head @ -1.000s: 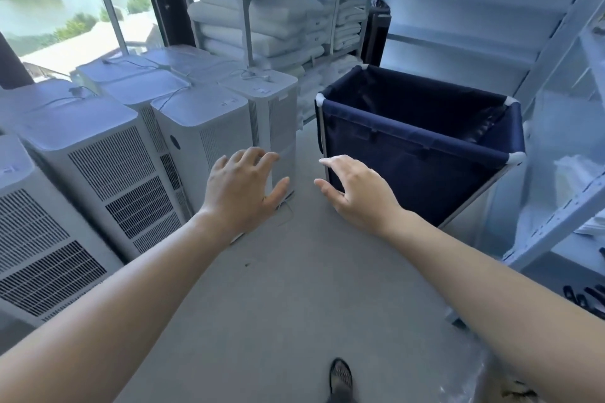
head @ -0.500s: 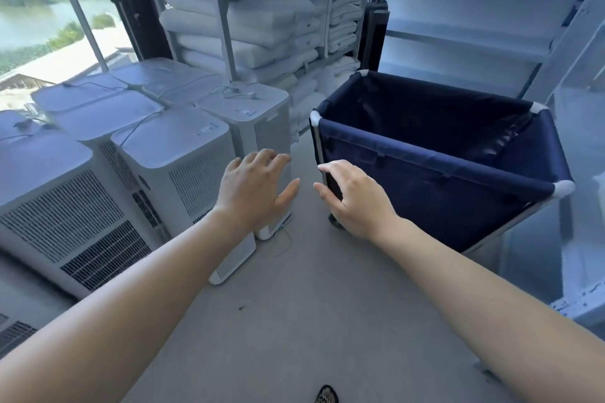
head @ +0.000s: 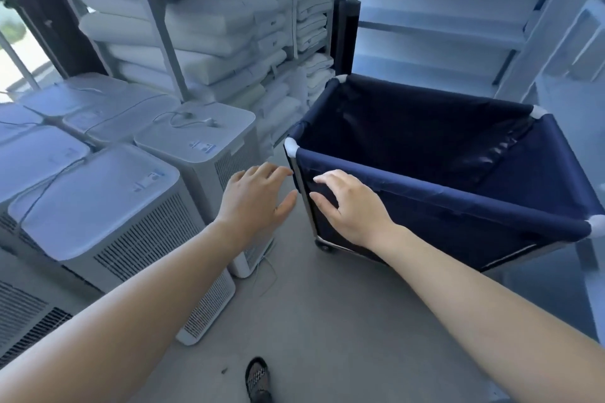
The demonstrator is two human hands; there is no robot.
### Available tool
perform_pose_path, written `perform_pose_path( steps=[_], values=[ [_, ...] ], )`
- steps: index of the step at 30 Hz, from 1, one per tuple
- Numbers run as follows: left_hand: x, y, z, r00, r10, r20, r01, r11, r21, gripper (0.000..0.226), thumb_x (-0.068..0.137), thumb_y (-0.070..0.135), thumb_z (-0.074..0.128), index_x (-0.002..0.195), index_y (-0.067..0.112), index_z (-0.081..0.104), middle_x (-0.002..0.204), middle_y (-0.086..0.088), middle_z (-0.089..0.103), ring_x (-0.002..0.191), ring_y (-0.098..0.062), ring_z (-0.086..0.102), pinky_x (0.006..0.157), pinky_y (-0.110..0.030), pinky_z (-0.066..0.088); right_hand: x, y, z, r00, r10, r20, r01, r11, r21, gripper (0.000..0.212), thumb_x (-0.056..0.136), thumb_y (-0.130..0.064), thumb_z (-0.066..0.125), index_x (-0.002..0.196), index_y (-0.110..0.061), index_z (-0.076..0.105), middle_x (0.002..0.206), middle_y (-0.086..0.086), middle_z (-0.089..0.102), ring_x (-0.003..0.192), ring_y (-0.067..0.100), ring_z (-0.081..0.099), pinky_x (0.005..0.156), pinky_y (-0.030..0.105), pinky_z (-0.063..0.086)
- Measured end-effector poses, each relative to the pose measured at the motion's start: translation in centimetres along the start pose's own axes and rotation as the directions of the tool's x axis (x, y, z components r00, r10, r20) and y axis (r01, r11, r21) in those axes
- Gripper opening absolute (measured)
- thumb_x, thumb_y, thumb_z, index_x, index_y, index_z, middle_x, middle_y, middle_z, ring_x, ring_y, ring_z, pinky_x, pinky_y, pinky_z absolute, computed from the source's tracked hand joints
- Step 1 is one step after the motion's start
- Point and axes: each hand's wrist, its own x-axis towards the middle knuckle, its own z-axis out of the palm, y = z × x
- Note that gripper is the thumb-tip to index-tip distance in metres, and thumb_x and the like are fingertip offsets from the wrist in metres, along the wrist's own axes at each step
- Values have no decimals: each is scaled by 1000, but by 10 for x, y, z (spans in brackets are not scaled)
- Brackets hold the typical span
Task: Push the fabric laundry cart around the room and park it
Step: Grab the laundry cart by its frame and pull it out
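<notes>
The laundry cart (head: 474, 199) is a navy fabric bin on a metal frame with white corner caps and small wheels, standing at centre right and looking empty. My right hand (head: 352, 208) is open, fingers spread over the near rail close to the cart's left front corner; actual contact is hard to tell. My left hand (head: 258, 198) is open too, hovering just left of that corner, fingertips close to the frame post without gripping it.
Several white air-purifier units (head: 108, 206) with loose cords crowd the left side. A metal rack of stacked white pillows and linens (head: 209, 42) stands behind them. White shelving (head: 458, 20) lines the right wall. Grey floor (head: 327, 321) runs between, with my sandalled foot (head: 258, 379) at the bottom.
I have stepped closer to the cart. Both hands moved forward and right, from open floor to the cart's near left corner; the right one now lies over the near rail.
</notes>
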Motion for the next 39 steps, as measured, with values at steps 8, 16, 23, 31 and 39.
perform_pose_path(
  steps=[8, 16, 23, 31, 39],
  values=[
    [145, -66, 55, 986, 157, 47, -158, 987, 11, 39, 91, 41, 46, 124, 24, 52, 121, 1, 59, 111, -25, 57, 94, -39, 40, 114, 53, 36, 981, 191, -42, -193, 980, -48, 37, 96, -37, 46, 125, -15, 54, 126, -3, 57, 114, 17, 52, 86, 36, 45],
    [248, -109, 110, 930, 335, 150, -335, 942, -29, 39, 90, 39, 48, 125, 23, 53, 118, 2, 61, 106, -24, 59, 89, -38, 42, 193, 90, 74, 938, 345, -39, -347, 935, -66, 38, 96, -34, 46, 128, -14, 51, 129, -2, 51, 111, 21, 52, 85, 39, 48],
    [305, -123, 158, 884, 393, 252, -392, 918, -56, 41, 90, 41, 50, 129, 26, 49, 126, 5, 57, 112, -21, 56, 93, -36, 40, 219, 144, 87, 896, 443, 26, -435, 889, -142, 41, 96, -35, 47, 131, -15, 47, 133, -3, 45, 115, 19, 49, 91, 36, 45],
    [352, -117, 207, 825, 387, 412, -411, 911, -33, 44, 92, 43, 49, 131, 26, 44, 131, 5, 52, 117, -19, 52, 97, -35, 38, 249, 200, 117, 871, 466, 157, -445, 882, -154, 43, 96, -36, 47, 133, -16, 44, 137, -2, 43, 119, 20, 47, 91, 36, 41],
    [387, -134, 232, 694, 452, 561, -484, 869, -102, 38, 93, 41, 47, 128, 26, 48, 130, 6, 53, 119, -18, 51, 94, -34, 40, 277, 217, 137, 848, 479, 226, -457, 878, -146, 47, 94, -39, 49, 135, -16, 43, 139, -2, 42, 119, 21, 48, 91, 37, 43]
  ],
)
